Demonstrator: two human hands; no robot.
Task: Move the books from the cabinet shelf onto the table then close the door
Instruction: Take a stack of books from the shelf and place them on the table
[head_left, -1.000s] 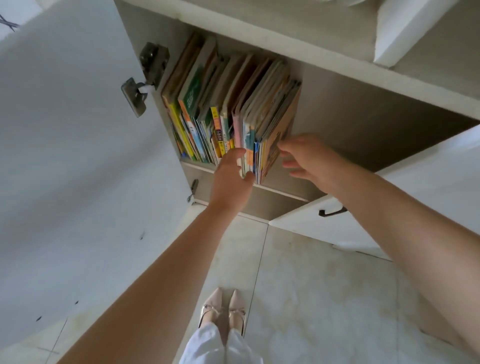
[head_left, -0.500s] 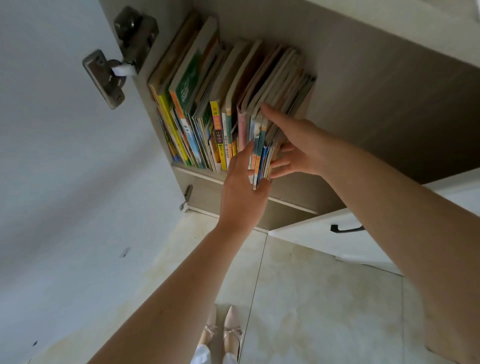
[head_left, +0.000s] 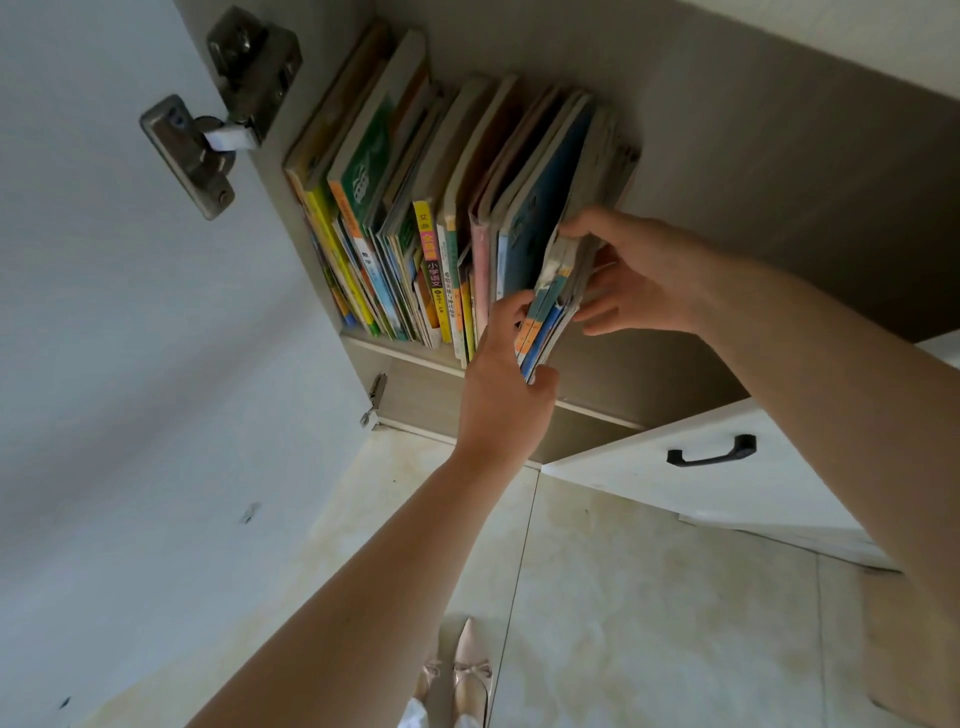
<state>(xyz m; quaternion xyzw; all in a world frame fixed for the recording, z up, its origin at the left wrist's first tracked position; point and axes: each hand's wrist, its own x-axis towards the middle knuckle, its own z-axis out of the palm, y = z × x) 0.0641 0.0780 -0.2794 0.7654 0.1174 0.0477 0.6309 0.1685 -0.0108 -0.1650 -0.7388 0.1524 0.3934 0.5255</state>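
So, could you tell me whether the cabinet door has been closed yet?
No, the door stands swung open on its hinge, and both hands grip a bundle of books on the shelf.

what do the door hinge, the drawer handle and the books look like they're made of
Door hinge: bare grey metal, dull sheen, apparently screwed on.
Drawer handle: black, matte; probably painted metal, possibly plastic.
Books: paper, with thin printed card covers; the worn, frayed spine edges suggest softcovers.

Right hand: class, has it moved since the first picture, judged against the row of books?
Yes. The right hand has closed in from beside the books onto the end bundle, gripping it.
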